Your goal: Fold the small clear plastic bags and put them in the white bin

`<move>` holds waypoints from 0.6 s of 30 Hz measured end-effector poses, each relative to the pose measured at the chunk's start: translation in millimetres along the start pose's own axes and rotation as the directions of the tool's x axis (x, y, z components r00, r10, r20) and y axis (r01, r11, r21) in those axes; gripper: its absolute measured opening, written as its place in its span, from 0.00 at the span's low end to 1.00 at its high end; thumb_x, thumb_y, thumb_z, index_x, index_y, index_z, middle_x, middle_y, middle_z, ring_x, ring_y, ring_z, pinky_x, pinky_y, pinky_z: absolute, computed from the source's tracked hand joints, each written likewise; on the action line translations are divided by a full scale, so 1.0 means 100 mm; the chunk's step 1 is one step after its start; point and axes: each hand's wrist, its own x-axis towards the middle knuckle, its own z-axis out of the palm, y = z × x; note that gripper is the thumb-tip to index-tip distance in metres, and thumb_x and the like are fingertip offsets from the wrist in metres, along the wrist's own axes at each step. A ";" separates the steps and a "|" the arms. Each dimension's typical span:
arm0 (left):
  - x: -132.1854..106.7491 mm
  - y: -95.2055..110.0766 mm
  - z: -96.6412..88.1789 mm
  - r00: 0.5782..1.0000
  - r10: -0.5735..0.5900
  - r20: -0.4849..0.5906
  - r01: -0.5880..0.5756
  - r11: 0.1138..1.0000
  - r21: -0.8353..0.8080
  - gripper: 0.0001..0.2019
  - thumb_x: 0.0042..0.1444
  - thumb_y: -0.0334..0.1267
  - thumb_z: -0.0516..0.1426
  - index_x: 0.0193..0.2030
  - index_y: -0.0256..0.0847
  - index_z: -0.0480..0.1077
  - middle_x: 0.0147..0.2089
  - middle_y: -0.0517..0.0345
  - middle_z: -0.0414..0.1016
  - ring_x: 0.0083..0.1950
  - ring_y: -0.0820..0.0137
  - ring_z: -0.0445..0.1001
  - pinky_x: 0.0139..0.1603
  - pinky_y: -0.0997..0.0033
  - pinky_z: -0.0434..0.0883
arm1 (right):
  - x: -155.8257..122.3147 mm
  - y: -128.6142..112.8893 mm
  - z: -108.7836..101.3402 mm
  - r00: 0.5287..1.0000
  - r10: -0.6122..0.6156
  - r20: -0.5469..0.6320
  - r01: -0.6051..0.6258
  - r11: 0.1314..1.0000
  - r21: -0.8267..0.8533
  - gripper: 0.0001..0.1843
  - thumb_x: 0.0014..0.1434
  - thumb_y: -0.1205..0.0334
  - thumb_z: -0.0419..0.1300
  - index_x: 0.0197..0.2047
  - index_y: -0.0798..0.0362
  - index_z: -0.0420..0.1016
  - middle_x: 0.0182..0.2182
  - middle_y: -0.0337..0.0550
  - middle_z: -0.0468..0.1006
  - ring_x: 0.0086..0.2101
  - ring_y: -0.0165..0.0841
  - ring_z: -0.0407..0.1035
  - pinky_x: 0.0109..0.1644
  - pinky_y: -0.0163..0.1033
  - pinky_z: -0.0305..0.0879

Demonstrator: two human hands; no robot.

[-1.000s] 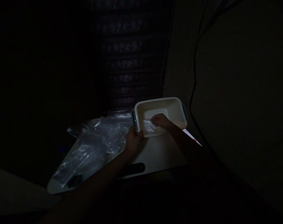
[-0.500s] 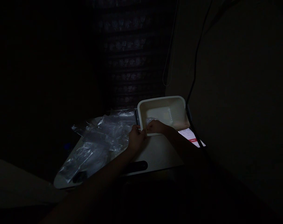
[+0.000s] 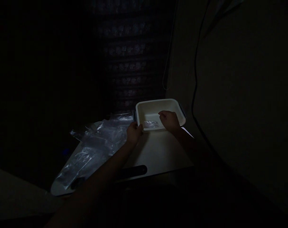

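A white plastic bin [image 3: 161,102] stands at the back right of a small white table. My left hand [image 3: 133,132] is closed at its near left corner, with thumb and fingers at the rim. Over the bin's inside, toward its near right part, is my right hand [image 3: 169,121]. Its fingers are curled together; whether anything is between them cannot be seen. On the bin's floor, near the front left, lies a small clear plastic bag [image 3: 150,123]. Larger clear plastic bags [image 3: 96,144] are spread over the table's left side, close to my left forearm.
The white table [image 3: 158,152] has a dark handle slot [image 3: 134,171] near its front edge. A lit screen [image 3: 187,131] shows partly behind my right forearm. A dark cable [image 3: 194,82] hangs down the right wall. Blinds [image 3: 129,66] cover the back. The room is very dark.
My right hand has moved away from my left hand, rightward and up over the bin. The small bag in the bin is now in plainer sight. My right forearm now covers most of the lit screen.
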 end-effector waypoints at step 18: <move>0.45 0.14 0.02 0.992 -0.125 -0.011 0.123 0.986 -0.109 0.12 0.47 0.38 0.50 0.17 0.36 0.61 0.15 0.63 0.61 0.16 0.77 0.63 0.24 0.73 0.66 | -0.15 0.01 0.01 0.992 -0.007 0.129 0.020 0.995 -0.096 0.18 0.52 0.66 0.43 0.40 0.57 0.71 0.36 0.46 0.75 0.37 0.32 0.67 0.43 0.34 0.54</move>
